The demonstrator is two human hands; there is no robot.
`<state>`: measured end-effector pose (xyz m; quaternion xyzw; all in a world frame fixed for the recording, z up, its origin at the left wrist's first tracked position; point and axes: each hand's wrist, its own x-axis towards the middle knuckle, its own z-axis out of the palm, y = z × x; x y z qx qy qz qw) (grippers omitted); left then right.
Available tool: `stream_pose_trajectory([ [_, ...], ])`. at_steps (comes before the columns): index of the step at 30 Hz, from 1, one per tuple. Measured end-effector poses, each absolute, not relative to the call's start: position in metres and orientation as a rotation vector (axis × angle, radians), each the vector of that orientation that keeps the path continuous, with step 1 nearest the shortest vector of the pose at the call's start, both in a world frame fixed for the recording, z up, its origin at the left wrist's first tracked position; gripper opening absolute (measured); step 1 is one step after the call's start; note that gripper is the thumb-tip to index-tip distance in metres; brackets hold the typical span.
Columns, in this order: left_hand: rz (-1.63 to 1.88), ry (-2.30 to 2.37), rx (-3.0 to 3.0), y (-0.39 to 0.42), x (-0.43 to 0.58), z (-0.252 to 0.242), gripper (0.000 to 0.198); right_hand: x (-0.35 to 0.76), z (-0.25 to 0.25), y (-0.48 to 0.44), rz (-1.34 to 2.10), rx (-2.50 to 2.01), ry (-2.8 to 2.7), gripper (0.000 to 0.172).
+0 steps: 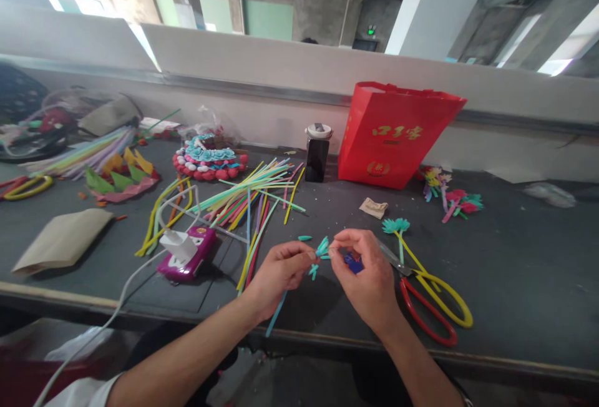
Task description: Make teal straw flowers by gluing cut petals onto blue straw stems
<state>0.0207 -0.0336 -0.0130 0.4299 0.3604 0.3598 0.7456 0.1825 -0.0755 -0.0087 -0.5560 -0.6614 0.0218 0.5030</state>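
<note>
My left hand (pixel 279 271) is closed around a thin blue straw (pixel 277 314) that slants down toward the table's front edge. Teal petal pieces (pixel 321 248) sit at the straw's top end, between my two hands. My right hand (pixel 364 273) pinches those teal pieces with thumb and forefinger, and a small dark blue object (pixel 353 263) is tucked in its palm. Red and yellow scissors (pixel 428 298) lie on the table just right of my right hand. A finished teal straw flower (pixel 396 227) lies behind them.
A fan of coloured straws (pixel 253 198) lies behind my left hand. A magenta glue gun (pixel 187 252) with a white cable sits at left. At the back are a red bag (pixel 393 135), a black bottle (pixel 317 154) and a flower cake (pixel 209 158). A brown envelope (pixel 63 238) lies far left.
</note>
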Motion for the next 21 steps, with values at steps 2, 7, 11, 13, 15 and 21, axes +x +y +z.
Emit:
stream_pose_trajectory([
  [2, 0.790, 0.791, 0.946, -0.0337, 0.0211, -0.0127, 0.022, 0.1820, -0.0091, -0.0755, 0.040, -1.345, -1.598, 0.016],
  [7, 0.791, 0.788, 0.958, -0.0331, 0.0207, -0.0133, 0.020, 0.1808, -0.0110, -0.0750, 0.011, -1.349, -1.595, 0.015],
  [11, 0.783, 0.787, 0.970, -0.0334, 0.0200, -0.0137, 0.020, 0.1795, -0.0122, -0.0738, 0.008, -1.354, -1.594, 0.016],
  [13, 0.780, 0.791, 0.973, -0.0337, 0.0197, -0.0138, 0.019, 0.1789, -0.0126, -0.0736, 0.006, -1.349, -1.596, 0.017],
  [15, 0.782, 0.795, 0.982, -0.0337, 0.0195, -0.0141, 0.018, 0.1787, -0.0129, -0.0740, 0.006, -1.348, -1.599, 0.017],
  [21, 0.790, 0.791, 0.999, -0.0327, 0.0191, -0.0147, 0.018, 0.1792, -0.0123, -0.0744, -0.002, -1.340, -1.614, 0.018],
])
